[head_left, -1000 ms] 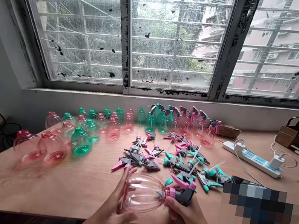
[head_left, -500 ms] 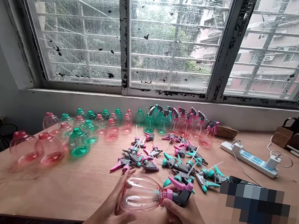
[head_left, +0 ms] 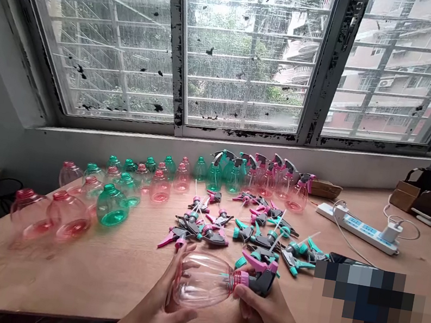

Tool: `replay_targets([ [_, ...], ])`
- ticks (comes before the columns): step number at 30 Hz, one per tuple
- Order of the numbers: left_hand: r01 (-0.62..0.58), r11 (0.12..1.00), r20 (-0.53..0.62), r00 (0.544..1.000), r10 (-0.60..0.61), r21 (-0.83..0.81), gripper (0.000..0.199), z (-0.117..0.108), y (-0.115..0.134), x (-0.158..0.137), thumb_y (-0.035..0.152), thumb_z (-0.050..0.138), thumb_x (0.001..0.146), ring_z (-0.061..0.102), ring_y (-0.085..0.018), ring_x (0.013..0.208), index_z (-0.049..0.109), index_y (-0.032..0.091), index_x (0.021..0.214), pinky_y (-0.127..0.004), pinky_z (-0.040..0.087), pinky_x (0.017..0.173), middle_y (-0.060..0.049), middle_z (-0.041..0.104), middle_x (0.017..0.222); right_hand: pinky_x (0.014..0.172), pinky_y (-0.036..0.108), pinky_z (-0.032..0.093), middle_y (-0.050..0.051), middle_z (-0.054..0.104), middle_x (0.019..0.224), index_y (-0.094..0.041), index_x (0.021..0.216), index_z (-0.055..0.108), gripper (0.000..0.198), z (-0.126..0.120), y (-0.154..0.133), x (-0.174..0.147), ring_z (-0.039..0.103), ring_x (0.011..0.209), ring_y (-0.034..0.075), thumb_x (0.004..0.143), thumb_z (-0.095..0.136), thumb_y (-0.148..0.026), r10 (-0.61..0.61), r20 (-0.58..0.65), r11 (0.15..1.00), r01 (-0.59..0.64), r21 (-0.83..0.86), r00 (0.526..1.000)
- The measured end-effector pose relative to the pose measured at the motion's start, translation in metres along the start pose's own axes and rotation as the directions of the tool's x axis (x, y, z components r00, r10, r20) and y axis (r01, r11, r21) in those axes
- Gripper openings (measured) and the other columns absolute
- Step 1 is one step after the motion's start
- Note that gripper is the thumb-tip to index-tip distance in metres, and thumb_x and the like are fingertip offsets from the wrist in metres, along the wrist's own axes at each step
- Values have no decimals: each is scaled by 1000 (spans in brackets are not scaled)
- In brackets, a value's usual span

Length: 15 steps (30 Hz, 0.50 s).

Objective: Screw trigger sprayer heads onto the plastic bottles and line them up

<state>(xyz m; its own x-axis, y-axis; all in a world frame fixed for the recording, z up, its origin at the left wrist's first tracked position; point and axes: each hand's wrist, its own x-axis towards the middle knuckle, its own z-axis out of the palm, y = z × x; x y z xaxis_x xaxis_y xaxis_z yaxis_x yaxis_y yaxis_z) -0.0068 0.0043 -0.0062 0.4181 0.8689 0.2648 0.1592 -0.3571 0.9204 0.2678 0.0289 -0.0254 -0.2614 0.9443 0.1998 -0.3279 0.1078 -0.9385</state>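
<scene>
A clear pink spray bottle lies sideways between my hands above the table's front edge. My left hand is wrapped round its base end. At the neck, my right hand grips the pink collar and the grey-and-pink trigger sprayer that sits on it. Just beyond the bottle lies a loose heap of spray heads, some grey and pink, others grey and teal. Part of the bottle's underside is hidden by my fingers.
Open pink bottles and green bottles stand at the left. Bottles with sprayers fitted line the window side. A white power strip with cables lies to the right, near a brown case and a blurred-out patch.
The whole view has shifted very slightly. Both hands keep the same hold on the spray bottle, with no clear movement of the sprayer.
</scene>
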Motion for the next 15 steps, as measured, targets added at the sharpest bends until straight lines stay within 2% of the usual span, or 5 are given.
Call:
replay_targets([
  [4, 14, 994, -47, 999, -9, 112, 86, -1, -6, -1, 41, 60, 102, 8, -34, 164, 0, 47, 165, -60, 7, 131, -2, 6, 179, 44, 21, 47, 0, 72, 66, -17, 95, 64, 39, 0, -2, 0, 54, 43, 9, 82, 88, -46, -1, 6, 1000, 1, 23, 1000],
  [7, 26, 994, -38, 999, -22, 103, 100, -2, -9, -2, 44, 71, 95, 6, -36, 163, -1, 45, 165, -61, 1, 131, -3, 3, 179, 45, 22, 48, -1, 70, 66, -17, 95, 65, 41, 3, -5, -1, 53, 44, 9, 81, 88, -47, 7, -15, 1000, -7, 18, 1000],
  [9, 35, 998, -30, 999, -33, 51, 105, -2, -8, -2, 46, 77, 90, 5, -37, 163, 5, 41, 166, -58, 1, 131, -4, 4, 179, 45, 22, 48, -1, 69, 65, -17, 96, 66, 43, 4, -5, -2, 52, 44, 9, 79, 90, -48, 18, -28, 1000, -18, -1, 999],
  [12, 51, 999, -35, 998, -51, -14, 93, -2, -6, 0, 45, 71, 95, 10, -35, 163, 13, 38, 166, -54, 10, 132, -4, 6, 179, 44, 22, 46, -1, 70, 64, -16, 95, 66, 43, 3, -5, -1, 53, 43, 9, 79, 90, -48, 12, -24, 1000, -12, -14, 1000],
  [15, 38, 999, -52, 998, -38, -2, 88, -1, -9, 1, 42, 65, 99, 11, -33, 163, 8, 41, 166, -53, 16, 131, -3, 7, 179, 42, 21, 44, 0, 71, 64, -18, 93, 64, 42, 1, -3, 0, 53, 41, 9, 82, 87, -50, -18, -11, 1000, 18, 14, 1000],
])
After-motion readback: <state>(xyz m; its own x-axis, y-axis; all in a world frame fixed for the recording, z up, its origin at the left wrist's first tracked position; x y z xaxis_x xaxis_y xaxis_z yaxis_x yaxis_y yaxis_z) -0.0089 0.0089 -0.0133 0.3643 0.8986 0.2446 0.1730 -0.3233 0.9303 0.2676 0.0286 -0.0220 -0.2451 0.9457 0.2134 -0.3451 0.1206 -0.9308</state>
